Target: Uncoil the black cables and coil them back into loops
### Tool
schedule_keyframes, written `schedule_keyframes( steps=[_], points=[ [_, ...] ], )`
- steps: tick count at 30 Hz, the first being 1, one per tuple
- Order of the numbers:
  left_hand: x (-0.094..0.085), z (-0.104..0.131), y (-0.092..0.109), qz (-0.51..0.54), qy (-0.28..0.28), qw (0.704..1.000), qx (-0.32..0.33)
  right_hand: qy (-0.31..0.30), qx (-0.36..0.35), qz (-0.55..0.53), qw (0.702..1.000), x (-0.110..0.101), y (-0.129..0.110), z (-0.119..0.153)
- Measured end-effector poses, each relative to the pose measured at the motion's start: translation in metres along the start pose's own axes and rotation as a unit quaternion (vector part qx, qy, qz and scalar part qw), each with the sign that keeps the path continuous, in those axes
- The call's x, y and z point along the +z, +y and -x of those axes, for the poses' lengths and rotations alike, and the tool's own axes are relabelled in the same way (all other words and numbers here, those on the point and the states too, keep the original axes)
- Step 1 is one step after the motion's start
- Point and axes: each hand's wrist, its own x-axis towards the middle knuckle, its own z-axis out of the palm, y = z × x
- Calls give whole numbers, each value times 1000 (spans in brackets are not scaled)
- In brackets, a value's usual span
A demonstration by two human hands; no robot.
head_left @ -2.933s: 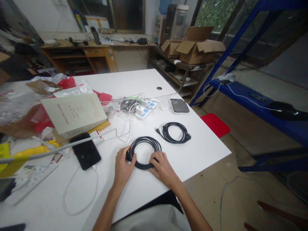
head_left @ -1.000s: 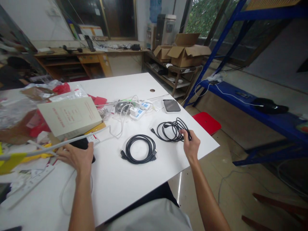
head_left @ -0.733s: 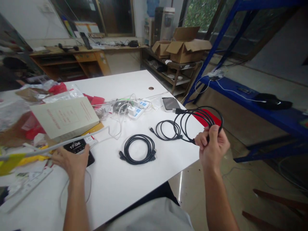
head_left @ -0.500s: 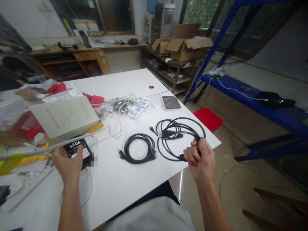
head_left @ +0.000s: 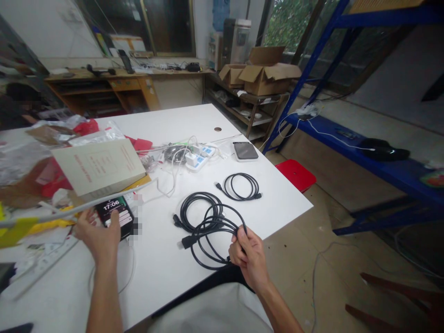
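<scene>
My right hand (head_left: 248, 254) is closed around one side of a looped black cable (head_left: 189, 241). Its plug end, with a pale tip, sticks out to the left, and the loops hang over the table's front edge area. Partly behind those loops lies a second coiled black cable (head_left: 183, 200) on the table. A smaller black cable coil (head_left: 231, 196) rests farther back, apart from my hand. On the left, my left hand (head_left: 99, 238) grips a phone (head_left: 111, 204) by its sides, thumb over the lit screen, which reads 17:06.
A pale cardboard box (head_left: 100, 164) leans among plastic bags and red packaging on the left. Behind the coils sit a white power strip (head_left: 196, 162) with cords and a flat grey device (head_left: 245, 151). A thick white cable crosses above my left hand. A red stool (head_left: 296, 175) stands beyond the table's right edge.
My right hand has moved left and nearer to me with the looped cable, uncovering the small coil and now overlapping the middle one. My left hand stays on the phone.
</scene>
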Motion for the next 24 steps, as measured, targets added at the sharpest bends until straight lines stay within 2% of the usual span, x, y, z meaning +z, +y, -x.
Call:
schedule_keyframes(
  steps=[3, 4, 6, 8, 10, 14, 17, 19, 21, 24],
  points=[
    [0, 26, 7, -56, 81, 993, 70, -15, 17, -8, 1000, 8, 13, 3],
    [1, 39, 11, -37, 75, 994, 74, -18, 19, -9, 1000, 10, 18, 4],
    [1, 71, 21, 42, 31, 998, 34, -30, 17, -3, 999, 13, 27, 6],
    [2, 107, 33, 119, -52, 991, -43, -50, 11, 19, 999, 16, 34, 11],
    [1, 142, 43, 152, -119, 974, -120, -71, 10, 72, 995, 18, 37, 17],
    [0, 193, 60, 252, -172, 924, -229, -135, 4, 218, 967, 23, 29, 29],
    [-2, 210, 74, 302, -233, 883, -272, -209, -10, 314, 926, 30, 17, 35],
    [-5, 212, 84, 302, -262, 872, -281, -247, -24, 370, 895, 34, 10, 38],
    [-9, 209, 92, 283, -290, 871, -277, -261, -31, 399, 878, 35, 5, 40],
    [-17, 198, 97, 263, -307, 875, -267, -236, -31, 417, 877, 27, -1, 42]
  ],
)
